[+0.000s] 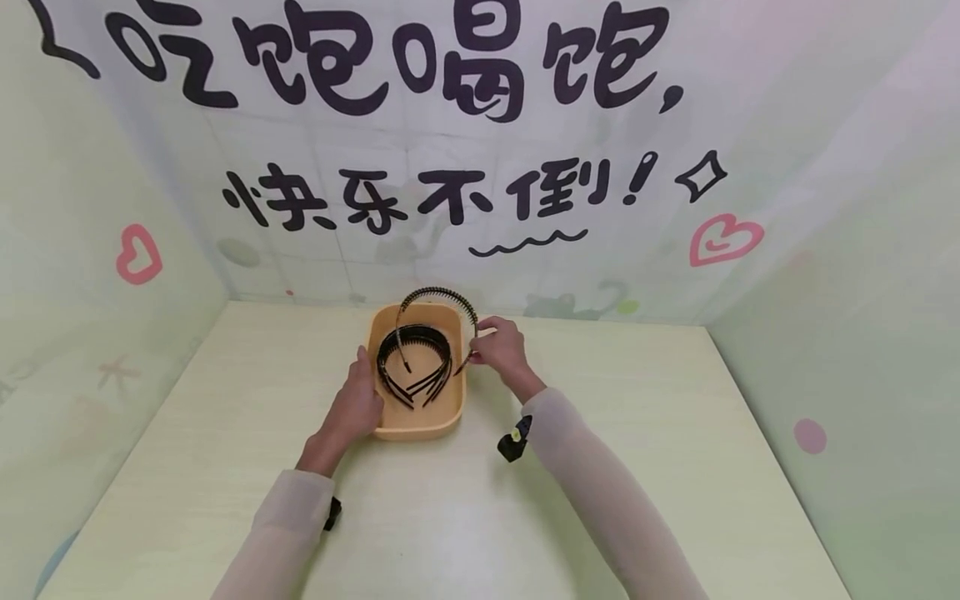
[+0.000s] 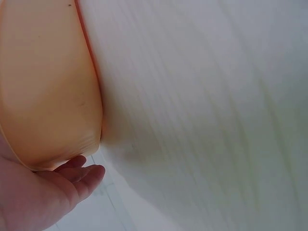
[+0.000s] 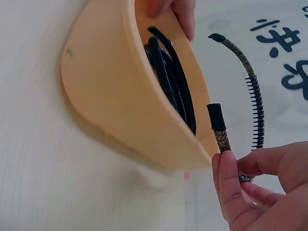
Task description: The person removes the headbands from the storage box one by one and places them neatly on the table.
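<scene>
One tan, rounded-rectangular plastic bin point(image 1: 420, 432) stood on the pale wood-grain counter point(image 1: 450, 521). At the bin's left wall, the left hand's point(image 1: 358, 402) fingers gripped its rim. Above the bin's right side, the right hand's point(image 1: 502, 346) fingers pinched one thin, black-and-gold toothed headband point(image 3: 259, 120). Inside the bin lay several black, curved headbands point(image 1: 426, 333) (overlapping, so uncountable).

One headband point(image 3: 259, 111) is speckled black and gold, the other headbands point(image 3: 163, 70) black, the bin point(image 3: 110, 72) orange-tan.

Two hands point(image 1: 356, 402), one bin point(image 1: 417, 432), three-plus headbands point(image 1: 438, 291)
</scene>
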{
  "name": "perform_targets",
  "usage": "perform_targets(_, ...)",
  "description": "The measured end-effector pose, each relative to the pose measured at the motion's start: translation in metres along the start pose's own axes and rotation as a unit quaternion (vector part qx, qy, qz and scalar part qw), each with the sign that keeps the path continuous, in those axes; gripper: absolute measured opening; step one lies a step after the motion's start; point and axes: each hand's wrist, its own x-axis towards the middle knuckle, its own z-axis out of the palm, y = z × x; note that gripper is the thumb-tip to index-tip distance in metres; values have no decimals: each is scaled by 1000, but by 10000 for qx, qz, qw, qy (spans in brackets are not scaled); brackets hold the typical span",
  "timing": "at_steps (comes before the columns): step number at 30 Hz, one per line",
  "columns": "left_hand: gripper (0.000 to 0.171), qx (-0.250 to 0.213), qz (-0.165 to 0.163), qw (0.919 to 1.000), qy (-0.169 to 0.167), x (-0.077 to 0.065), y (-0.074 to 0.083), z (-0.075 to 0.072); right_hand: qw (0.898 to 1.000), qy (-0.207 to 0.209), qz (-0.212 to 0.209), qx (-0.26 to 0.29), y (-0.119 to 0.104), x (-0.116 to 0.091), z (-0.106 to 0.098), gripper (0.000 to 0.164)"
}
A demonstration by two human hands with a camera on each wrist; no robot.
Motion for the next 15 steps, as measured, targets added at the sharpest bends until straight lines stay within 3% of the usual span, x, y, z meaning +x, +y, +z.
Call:
perform_targets(5, 74, 19, 23, 10000, 27, 2, -2, 1, 9994, 0, 147, 300, 13, 5, -26, 39)
perform_targets(15, 75, 44, 41, 10000, 39, 1, -3, 1, 9974, 243, 552, 386, 42, 13, -73, 42)
